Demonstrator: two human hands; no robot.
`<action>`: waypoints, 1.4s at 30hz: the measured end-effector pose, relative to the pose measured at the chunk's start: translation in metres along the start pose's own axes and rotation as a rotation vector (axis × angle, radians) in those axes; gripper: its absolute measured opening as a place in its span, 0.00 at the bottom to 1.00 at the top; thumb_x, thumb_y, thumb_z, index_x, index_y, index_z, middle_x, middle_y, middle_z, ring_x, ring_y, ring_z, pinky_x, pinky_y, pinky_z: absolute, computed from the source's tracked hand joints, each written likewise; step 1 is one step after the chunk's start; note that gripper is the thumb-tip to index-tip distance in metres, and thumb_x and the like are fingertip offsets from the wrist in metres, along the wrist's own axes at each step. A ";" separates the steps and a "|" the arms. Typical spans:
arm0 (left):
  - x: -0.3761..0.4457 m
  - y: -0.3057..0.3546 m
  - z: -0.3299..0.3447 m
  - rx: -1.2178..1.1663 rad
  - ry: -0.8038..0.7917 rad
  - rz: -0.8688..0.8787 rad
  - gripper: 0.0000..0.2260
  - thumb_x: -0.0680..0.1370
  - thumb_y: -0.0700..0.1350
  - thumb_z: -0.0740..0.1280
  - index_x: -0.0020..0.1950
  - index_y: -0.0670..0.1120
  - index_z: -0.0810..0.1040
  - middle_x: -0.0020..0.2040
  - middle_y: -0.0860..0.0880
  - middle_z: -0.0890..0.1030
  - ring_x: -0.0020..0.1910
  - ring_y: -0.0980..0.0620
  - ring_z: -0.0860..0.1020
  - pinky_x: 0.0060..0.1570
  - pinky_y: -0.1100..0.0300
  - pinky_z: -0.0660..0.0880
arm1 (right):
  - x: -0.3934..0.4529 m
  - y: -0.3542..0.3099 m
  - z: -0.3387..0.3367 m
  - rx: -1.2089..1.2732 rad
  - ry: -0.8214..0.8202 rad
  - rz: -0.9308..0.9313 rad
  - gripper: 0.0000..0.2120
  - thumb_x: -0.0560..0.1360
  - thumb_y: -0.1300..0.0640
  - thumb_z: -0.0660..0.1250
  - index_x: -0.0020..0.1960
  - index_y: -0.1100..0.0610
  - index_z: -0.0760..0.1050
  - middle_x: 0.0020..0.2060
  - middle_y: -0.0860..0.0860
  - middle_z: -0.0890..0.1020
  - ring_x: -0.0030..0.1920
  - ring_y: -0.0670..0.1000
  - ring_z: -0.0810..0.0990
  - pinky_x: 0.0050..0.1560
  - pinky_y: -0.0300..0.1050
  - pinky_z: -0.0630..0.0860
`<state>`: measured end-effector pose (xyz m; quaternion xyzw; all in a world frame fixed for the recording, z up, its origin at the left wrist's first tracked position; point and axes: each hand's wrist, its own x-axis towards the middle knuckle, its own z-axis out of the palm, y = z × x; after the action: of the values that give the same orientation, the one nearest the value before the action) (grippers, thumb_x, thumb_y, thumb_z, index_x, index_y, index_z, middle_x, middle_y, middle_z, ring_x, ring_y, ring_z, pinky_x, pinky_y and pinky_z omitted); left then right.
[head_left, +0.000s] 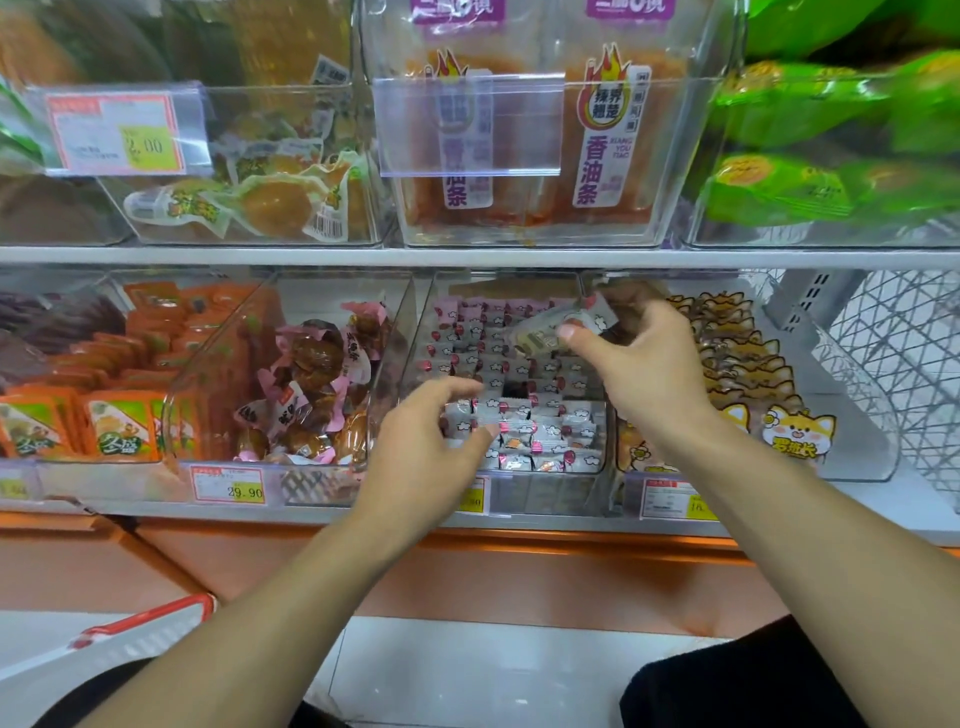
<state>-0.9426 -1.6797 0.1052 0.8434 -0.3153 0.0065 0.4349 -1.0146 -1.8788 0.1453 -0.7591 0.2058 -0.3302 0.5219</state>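
Observation:
A clear plastic bin (550, 491) on the lower shelf holds rows of small white and pink snack packets (519, 410). My right hand (639, 364) is over the back of this bin and pinches a bundle of packets (556, 327) between thumb and fingers, lifted above the rows. My left hand (431, 441) reaches into the front of the same bin, fingers loosely curled over the packets, thumb touching them. Whether it grips one I cannot tell.
Neighbouring bins hold brown wrapped snacks (311, 395), orange packs (119, 426) and fox-print packs (743, 358). An upper shelf (467, 255) carries bins of red spicy strips (524, 150) and green bags (831, 140). A white wire basket (904, 353) stands at right. Price tags (228, 484) line the shelf edge.

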 end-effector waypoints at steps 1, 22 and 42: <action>-0.001 0.000 0.003 0.107 -0.034 0.050 0.20 0.77 0.53 0.72 0.68 0.55 0.76 0.66 0.58 0.77 0.65 0.61 0.72 0.67 0.59 0.70 | 0.003 0.002 0.002 -0.091 -0.006 -0.059 0.11 0.72 0.51 0.78 0.49 0.43 0.77 0.45 0.42 0.86 0.47 0.41 0.84 0.50 0.40 0.79; 0.014 -0.019 0.019 0.654 -0.311 0.189 0.35 0.77 0.72 0.53 0.78 0.52 0.64 0.78 0.51 0.66 0.79 0.49 0.55 0.79 0.42 0.49 | 0.034 0.014 0.070 -1.123 -0.509 -0.146 0.10 0.80 0.52 0.66 0.58 0.51 0.82 0.55 0.54 0.83 0.51 0.56 0.82 0.57 0.51 0.81; 0.015 -0.018 0.015 0.497 -0.299 0.186 0.34 0.77 0.69 0.60 0.77 0.52 0.65 0.78 0.51 0.64 0.78 0.50 0.56 0.79 0.47 0.49 | 0.028 0.002 0.047 0.012 0.175 0.028 0.06 0.79 0.52 0.69 0.46 0.47 0.74 0.42 0.46 0.82 0.43 0.46 0.83 0.48 0.49 0.82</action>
<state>-0.9252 -1.6910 0.0867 0.8832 -0.4404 -0.0012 0.1614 -0.9610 -1.8672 0.1409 -0.7214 0.2591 -0.3891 0.5110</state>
